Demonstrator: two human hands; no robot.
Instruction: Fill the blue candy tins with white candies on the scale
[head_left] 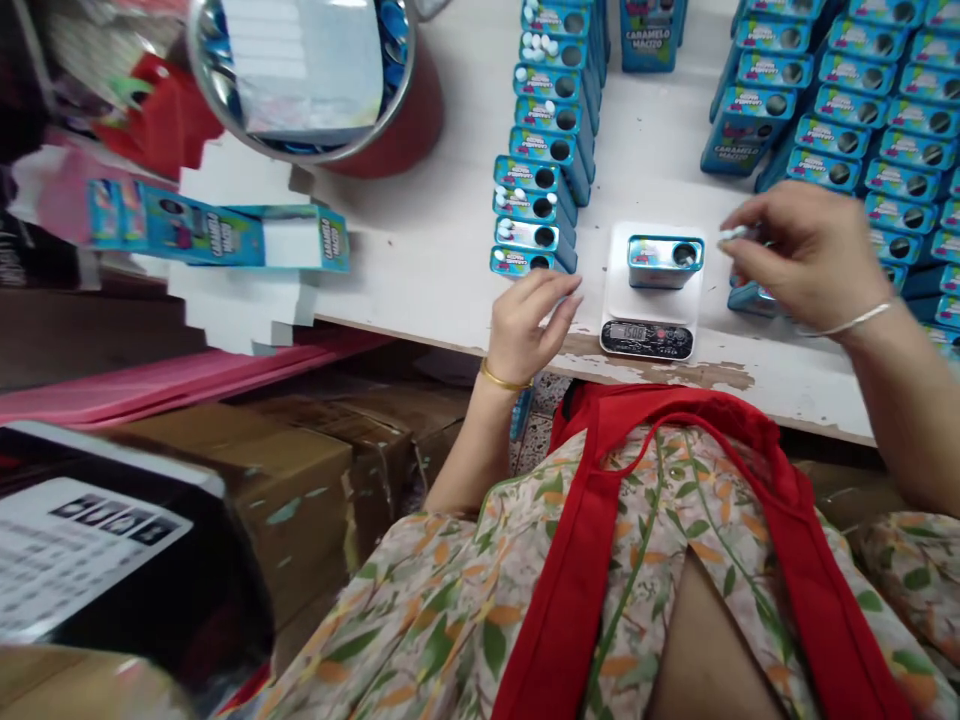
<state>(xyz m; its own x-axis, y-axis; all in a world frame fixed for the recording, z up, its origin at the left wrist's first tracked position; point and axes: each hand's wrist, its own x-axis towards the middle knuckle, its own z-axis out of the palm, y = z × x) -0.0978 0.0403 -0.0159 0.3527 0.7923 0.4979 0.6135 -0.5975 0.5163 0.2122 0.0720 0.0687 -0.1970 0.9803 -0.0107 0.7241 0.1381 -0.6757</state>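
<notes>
My right hand [814, 235] pinches small white pieces [735, 234] near the blue rectangular tin [658, 276] upright on the white digital scale [619, 290]; I judge this weighing, calling for steady fingertips. My left hand [523, 325], fingers slightly parted, visibly empty, is beside a blue tin row [525, 173]. Packed blue tins [829, 168] crowd my right.

This looks like a packing workshop. A worn white table [450, 240] with chipped paint carries long rows of identical small blue tins [847, 135], with a digital scale [649, 338] between the rows. A big red tub [405, 130] stands at the far side, near a flattened, partly folded carton [247, 180]. Brown cardboard boxes [292, 480] crowd the space below the table, and the person there wears a red apron [559, 570].
</notes>
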